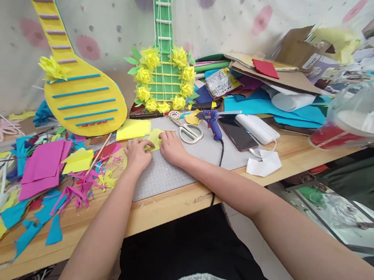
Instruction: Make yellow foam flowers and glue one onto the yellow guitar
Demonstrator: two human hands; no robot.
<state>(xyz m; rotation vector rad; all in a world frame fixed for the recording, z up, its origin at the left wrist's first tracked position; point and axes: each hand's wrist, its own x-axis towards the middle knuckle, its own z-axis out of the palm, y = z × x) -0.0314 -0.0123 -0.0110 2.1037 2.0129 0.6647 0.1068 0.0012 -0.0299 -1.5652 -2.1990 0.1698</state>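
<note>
Over the grey cutting mat point(164, 179), my left hand point(138, 155) and my right hand point(172, 148) are close together at a small piece of yellow-green paper point(155, 137). The fingers of my left hand are curled at the paper's left edge. My right hand has bent fingers on its right edge; its fingertips are partly hidden. Just behind my left hand lies a stack of bright yellow paper point(133, 128). White-handled scissors point(191, 134) rest to the right of my right hand, with a purple glue gun point(213, 123) beyond them.
A yellow paper lute shape point(85, 103) and a green one ringed with yellow paper flowers point(169, 73) lean at the back. Magenta sheets point(41, 170) and scraps lie left. A phone point(238, 132), a white power bank point(257, 128) and a bagged red cup point(331, 132) stand right.
</note>
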